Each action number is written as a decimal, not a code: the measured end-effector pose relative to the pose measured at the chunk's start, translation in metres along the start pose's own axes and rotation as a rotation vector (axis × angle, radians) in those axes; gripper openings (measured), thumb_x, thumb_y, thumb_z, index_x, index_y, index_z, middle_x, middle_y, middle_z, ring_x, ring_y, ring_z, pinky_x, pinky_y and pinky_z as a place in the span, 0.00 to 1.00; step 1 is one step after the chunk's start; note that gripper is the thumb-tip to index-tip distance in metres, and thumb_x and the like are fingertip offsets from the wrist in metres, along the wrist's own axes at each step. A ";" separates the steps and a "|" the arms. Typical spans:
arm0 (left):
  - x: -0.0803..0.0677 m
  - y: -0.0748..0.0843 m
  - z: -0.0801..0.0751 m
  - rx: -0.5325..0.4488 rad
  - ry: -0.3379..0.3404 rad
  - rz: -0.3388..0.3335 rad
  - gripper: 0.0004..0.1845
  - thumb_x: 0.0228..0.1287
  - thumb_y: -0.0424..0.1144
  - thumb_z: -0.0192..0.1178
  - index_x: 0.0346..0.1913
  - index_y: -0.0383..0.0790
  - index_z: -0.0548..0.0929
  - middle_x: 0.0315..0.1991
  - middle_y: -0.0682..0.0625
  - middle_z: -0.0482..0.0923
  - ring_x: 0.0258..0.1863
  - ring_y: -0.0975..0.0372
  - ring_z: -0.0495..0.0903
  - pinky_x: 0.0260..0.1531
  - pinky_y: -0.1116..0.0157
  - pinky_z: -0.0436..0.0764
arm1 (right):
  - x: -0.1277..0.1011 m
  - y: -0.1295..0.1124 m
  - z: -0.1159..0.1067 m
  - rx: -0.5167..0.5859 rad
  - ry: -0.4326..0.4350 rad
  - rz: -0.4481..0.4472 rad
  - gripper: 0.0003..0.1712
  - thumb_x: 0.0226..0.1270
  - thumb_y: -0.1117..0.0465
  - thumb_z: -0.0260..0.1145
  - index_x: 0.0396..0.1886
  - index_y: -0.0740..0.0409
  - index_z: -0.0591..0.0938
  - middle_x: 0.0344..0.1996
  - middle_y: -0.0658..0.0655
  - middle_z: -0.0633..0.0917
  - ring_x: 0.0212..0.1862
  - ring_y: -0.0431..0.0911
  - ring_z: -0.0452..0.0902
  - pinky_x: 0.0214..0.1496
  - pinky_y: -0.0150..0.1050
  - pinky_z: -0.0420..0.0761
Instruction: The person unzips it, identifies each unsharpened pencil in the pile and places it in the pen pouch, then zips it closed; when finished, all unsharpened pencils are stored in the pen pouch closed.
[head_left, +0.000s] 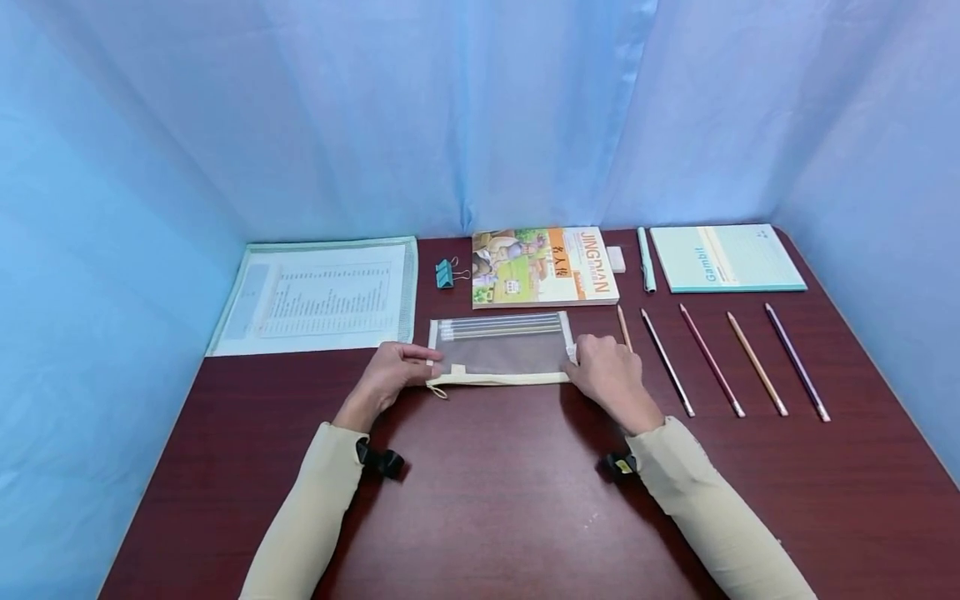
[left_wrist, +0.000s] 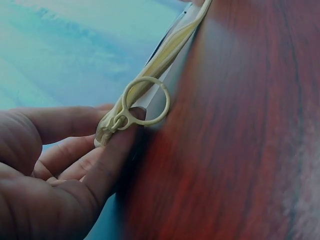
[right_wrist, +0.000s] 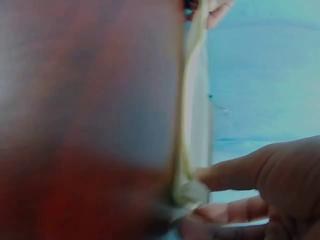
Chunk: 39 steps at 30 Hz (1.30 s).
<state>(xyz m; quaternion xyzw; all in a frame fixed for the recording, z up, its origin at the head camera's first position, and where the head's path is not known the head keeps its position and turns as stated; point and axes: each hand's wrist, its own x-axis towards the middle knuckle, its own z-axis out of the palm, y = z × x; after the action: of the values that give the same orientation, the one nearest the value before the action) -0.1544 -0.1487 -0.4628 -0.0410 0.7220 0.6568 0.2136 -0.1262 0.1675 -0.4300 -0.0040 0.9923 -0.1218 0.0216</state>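
Observation:
A clear mesh pencil pouch (head_left: 501, 353) with a cream zip edge lies flat at the table's centre, with several white pencils (head_left: 498, 327) inside along its far side. My left hand (head_left: 426, 363) pinches the pouch's left end, thumb and fingers (left_wrist: 107, 150) beside the cream zip slider and its ring pull (left_wrist: 146, 101). My right hand (head_left: 581, 355) pinches the right end, where a thumb and fingertips (right_wrist: 225, 172) close on the cream corner (right_wrist: 189, 191). The zip edge (right_wrist: 192, 75) runs between both hands along the near side.
Several loose coloured pencils (head_left: 711, 360) lie in a row right of the pouch. Behind it are a picture book (head_left: 543, 267), eraser (head_left: 616, 258), pen (head_left: 646, 259), green notebook (head_left: 726, 257), teal binder clip (head_left: 446, 272) and a document folder (head_left: 322, 293). Blue curtains enclose the table.

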 end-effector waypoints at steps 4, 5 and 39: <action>0.001 0.000 0.000 -0.007 0.008 -0.007 0.21 0.58 0.24 0.66 0.55 0.20 0.80 0.41 0.48 0.88 0.28 0.74 0.84 0.34 0.75 0.85 | -0.005 -0.018 -0.011 0.024 0.021 -0.018 0.14 0.64 0.53 0.65 0.21 0.54 0.78 0.20 0.59 0.83 0.25 0.57 0.81 0.19 0.49 0.75; 0.001 0.000 0.000 -0.011 0.012 -0.009 0.21 0.58 0.24 0.66 0.55 0.20 0.80 0.41 0.48 0.88 0.28 0.74 0.84 0.34 0.75 0.85 | -0.007 -0.026 -0.012 0.049 0.022 -0.049 0.12 0.63 0.53 0.65 0.23 0.54 0.80 0.22 0.58 0.85 0.26 0.56 0.82 0.20 0.49 0.76; 0.002 0.001 -0.001 0.009 0.023 -0.038 0.20 0.58 0.24 0.67 0.54 0.22 0.81 0.23 0.57 0.85 0.25 0.71 0.84 0.29 0.74 0.85 | -0.011 -0.122 0.032 0.119 -0.061 -0.279 0.16 0.66 0.55 0.68 0.18 0.52 0.83 0.19 0.52 0.84 0.22 0.46 0.78 0.20 0.39 0.76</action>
<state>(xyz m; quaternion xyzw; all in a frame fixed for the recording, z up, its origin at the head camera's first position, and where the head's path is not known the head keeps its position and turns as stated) -0.1571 -0.1490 -0.4628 -0.0614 0.7263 0.6490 0.2180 -0.1139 0.0411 -0.4310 -0.1441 0.9720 -0.1822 0.0350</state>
